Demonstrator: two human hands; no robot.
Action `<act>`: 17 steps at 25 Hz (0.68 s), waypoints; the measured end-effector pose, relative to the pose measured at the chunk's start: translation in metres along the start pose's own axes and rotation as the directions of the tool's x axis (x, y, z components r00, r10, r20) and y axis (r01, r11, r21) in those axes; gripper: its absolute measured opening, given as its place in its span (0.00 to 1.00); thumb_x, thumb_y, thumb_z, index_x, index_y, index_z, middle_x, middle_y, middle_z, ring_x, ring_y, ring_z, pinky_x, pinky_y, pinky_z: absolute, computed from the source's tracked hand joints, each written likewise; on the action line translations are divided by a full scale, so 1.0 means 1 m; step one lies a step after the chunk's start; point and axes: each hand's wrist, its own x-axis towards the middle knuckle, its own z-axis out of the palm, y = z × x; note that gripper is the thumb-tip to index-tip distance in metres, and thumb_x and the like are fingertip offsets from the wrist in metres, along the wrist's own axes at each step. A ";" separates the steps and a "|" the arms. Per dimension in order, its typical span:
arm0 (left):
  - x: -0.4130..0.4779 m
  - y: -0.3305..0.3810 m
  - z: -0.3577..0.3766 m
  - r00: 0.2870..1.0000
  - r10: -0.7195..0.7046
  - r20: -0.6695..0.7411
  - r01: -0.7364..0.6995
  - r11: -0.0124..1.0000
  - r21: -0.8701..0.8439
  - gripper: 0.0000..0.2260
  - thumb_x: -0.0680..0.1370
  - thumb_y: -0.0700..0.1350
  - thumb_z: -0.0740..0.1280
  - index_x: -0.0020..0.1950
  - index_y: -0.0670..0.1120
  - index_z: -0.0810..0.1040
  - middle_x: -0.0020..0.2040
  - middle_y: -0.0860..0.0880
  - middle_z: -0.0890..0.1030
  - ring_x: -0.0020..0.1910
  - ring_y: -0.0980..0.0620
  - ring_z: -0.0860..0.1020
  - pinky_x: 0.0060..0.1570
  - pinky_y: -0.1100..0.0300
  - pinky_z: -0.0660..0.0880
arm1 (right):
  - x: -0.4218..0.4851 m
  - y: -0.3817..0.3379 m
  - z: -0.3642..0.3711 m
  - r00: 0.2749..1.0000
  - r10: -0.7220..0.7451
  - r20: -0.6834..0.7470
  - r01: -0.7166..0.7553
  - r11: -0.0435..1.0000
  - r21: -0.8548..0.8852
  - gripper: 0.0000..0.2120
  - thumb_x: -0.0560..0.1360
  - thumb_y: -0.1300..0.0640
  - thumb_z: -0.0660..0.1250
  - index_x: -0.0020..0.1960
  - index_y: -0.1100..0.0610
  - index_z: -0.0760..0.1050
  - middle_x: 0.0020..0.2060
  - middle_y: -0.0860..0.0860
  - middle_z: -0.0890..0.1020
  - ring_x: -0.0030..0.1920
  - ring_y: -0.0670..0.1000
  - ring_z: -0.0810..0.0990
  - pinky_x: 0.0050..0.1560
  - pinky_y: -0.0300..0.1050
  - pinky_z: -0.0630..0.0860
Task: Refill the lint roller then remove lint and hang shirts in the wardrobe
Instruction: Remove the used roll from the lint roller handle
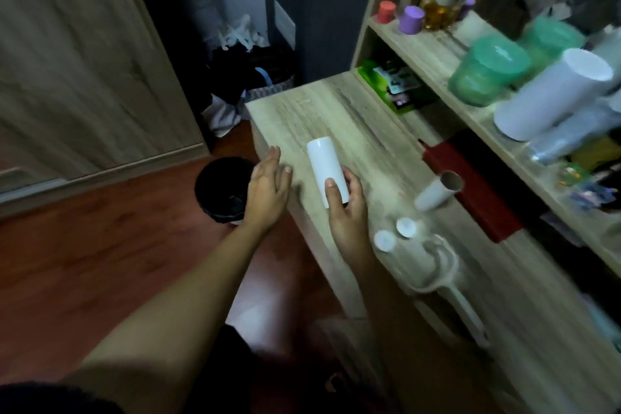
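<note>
Refill roll [325, 169] gripped in right hand [346, 212] fingers [331, 193]

Dim room, reddish wood floor [100, 245], pale wood desk [336, 111], shelves [437, 54], wardrobe door [67, 60]

The desk [336, 118] is pale matt wood grain. The roll [327, 175] looks like smooth white paper; at 3 o'clock, an empty tube [437, 193] shows brown cardboard inside.

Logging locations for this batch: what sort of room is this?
Probably a bedroom or dressing area: a wood-grain wardrobe door, a vanity-style desk with shelves of bottles, and a bin on the floor.
</note>
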 end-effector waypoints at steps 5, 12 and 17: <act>0.067 -0.116 -0.072 0.994 -0.094 0.053 0.090 0.992 0.088 0.22 0.80 0.42 0.59 0.73 0.38 0.62 0.73 0.39 0.64 0.73 0.43 0.62 0.70 0.59 0.55 | 0.034 0.027 0.151 0.998 0.059 -0.005 -0.059 0.994 -0.092 0.25 0.71 0.47 0.60 0.65 0.58 0.70 0.57 0.47 0.75 0.56 0.45 0.75 0.49 0.24 0.69; 0.141 -0.295 -0.076 0.950 -0.274 0.149 0.223 0.931 0.289 0.24 0.79 0.40 0.59 0.74 0.35 0.57 0.74 0.36 0.60 0.69 0.35 0.64 0.68 0.53 0.59 | 0.084 0.147 0.269 0.958 0.285 0.037 -0.279 0.952 -0.124 0.19 0.78 0.51 0.61 0.67 0.55 0.67 0.54 0.47 0.73 0.45 0.40 0.75 0.38 0.22 0.70; 0.175 -0.432 -0.015 0.902 -0.407 0.143 0.334 0.869 0.365 0.26 0.80 0.42 0.59 0.73 0.33 0.56 0.73 0.33 0.60 0.68 0.33 0.66 0.66 0.51 0.62 | 0.133 0.295 0.318 0.915 0.395 0.083 -0.369 0.901 -0.226 0.20 0.79 0.48 0.58 0.67 0.55 0.66 0.52 0.49 0.73 0.49 0.49 0.76 0.40 0.36 0.74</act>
